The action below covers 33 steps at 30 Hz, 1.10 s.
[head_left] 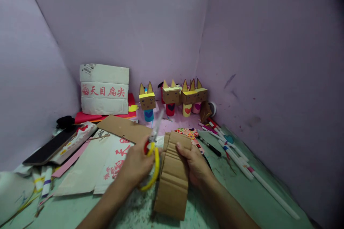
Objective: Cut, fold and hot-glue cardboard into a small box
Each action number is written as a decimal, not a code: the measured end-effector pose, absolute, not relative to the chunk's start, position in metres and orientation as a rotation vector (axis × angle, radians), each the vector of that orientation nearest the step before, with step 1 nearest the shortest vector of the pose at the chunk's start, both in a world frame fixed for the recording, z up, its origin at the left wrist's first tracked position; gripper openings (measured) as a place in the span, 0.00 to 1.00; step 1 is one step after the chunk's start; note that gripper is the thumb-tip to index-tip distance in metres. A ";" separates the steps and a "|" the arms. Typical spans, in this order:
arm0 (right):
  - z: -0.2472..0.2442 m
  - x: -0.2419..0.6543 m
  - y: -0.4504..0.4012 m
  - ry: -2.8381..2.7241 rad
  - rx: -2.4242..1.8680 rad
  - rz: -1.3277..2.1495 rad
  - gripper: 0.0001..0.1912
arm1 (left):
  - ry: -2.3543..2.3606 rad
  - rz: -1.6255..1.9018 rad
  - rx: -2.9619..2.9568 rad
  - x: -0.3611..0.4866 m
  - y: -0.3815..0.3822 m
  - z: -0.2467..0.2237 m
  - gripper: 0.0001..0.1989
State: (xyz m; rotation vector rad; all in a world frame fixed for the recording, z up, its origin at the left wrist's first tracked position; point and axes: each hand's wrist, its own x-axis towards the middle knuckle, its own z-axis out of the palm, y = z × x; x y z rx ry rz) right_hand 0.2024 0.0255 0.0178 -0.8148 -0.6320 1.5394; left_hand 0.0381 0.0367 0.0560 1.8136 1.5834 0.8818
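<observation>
Scissors (153, 183) with yellow and red handles are held in my left hand (138, 162), their blades pointing up and away from me. My right hand (197, 162) grips a folded strip of brown cardboard (174, 175) by its right edge, the thumb lying on top. Several creases run across the strip, and its near end hangs toward me. The scissors are close to the strip's left edge; whether they touch it I cannot tell. Under my left forearm lies a flattened cardboard piece (86, 168) with red print, and a brown cardboard piece (123, 127) rests beyond it.
Several box-headed cardboard animals (147, 102) with pointed ears stand at the back. A white printed cardboard panel (104, 105) leans behind left. Markers (239, 161) lie along the right wall, with a black pen (209, 145) nearer. Purple walls (120, 25) enclose three sides.
</observation>
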 end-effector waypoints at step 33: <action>0.029 0.178 0.011 -1.204 -0.839 1.184 0.25 | 1.261 1.259 1.210 0.054 0.011 0.051 0.26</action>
